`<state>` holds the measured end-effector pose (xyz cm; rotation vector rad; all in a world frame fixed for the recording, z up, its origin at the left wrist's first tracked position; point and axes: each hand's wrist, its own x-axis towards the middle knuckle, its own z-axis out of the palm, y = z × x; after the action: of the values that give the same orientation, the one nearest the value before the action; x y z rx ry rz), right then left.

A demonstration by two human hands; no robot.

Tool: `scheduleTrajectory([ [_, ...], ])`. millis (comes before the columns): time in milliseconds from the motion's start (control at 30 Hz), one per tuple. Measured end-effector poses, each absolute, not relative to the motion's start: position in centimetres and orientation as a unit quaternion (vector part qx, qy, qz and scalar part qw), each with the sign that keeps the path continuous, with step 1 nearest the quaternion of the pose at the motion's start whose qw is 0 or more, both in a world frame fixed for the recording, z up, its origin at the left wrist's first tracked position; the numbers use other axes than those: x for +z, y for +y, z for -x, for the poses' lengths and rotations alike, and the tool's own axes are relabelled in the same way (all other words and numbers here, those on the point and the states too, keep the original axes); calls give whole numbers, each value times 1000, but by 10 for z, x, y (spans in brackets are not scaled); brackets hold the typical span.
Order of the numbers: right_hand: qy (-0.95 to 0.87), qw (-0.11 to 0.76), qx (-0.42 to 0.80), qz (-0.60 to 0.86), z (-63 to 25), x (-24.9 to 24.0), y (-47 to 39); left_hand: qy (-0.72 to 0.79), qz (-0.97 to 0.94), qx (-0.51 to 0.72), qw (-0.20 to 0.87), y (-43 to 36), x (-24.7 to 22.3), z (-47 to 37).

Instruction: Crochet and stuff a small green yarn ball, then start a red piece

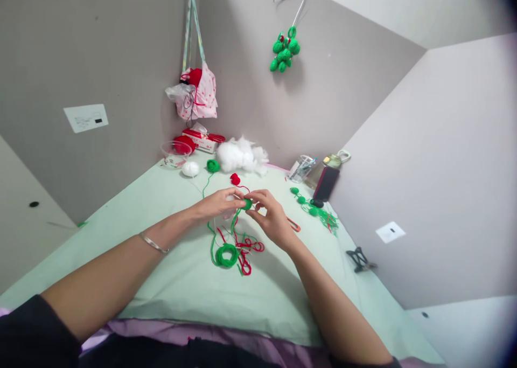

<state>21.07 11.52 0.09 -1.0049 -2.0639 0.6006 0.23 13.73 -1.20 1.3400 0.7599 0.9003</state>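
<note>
Between the fingertips of both my hands is a small green crocheted piece [247, 204]. My left hand [221, 203] pinches its left side, with something whitish under the fingers that I cannot make out. My right hand [267, 213] holds its right side between thumb and fingers. Green and red strands hang from the piece toward the pale green cloth [177, 287]. Just below my hands lie a coil of green yarn [226, 255] and tangled red yarn [245, 260]. Behind them sits a small red yarn bundle [235, 179].
White stuffing [240, 155], a green yarn ball [212, 166] and a white ball [190, 168] lie at the back. A clear bowl [176, 155] stands back left. To the right are a phone [326, 184], a bottle [332, 160] and green crocheted pieces [313, 211].
</note>
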Motion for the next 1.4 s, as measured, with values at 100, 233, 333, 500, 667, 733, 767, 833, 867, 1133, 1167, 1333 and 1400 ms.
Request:
scheduleTrajectory([
  [100, -724, 441, 357, 393, -206, -7, 111, 341, -590, 414, 603, 135, -18, -9],
  [233, -639, 492, 425, 412, -198, -16, 114, 368, -575, 493, 539, 135, -21, -16],
  [333, -629, 444, 492, 407, -193, -15, 113, 371, -573, 533, 501, 133, -20, -19],
  [500, -622, 446, 488, 419, -199, -7, 112, 392, -551, 539, 502, 136, -23, -18],
  [667, -606, 516, 444, 412, -206, 0, 113, 383, -566, 492, 539, 135, -27, -20],
  [733, -610, 505, 447, 415, -206, 1, 113, 382, -572, 479, 545, 132, -25, -22],
  [767, -614, 500, 442, 422, -206, 0, 113, 383, -573, 479, 543, 131, -24, -23],
  [833, -625, 489, 419, 441, -206, -1, 113, 388, -573, 485, 534, 129, -21, -24],
  [867, -634, 477, 408, 451, -206, -2, 113, 391, -574, 489, 528, 128, -19, -24],
  [1133, -680, 397, 400, 469, -194, -5, 104, 393, -569, 512, 510, 126, -12, -25],
  [1167, -674, 405, 403, 468, -192, -4, 103, 387, -565, 506, 525, 126, -11, -24],
  [1333, -619, 463, 452, 446, -194, 1, 103, 332, -513, 464, 641, 132, -5, -14],
  [1400, -599, 468, 486, 430, -194, 2, 104, 312, -473, 470, 676, 134, -4, -13],
])
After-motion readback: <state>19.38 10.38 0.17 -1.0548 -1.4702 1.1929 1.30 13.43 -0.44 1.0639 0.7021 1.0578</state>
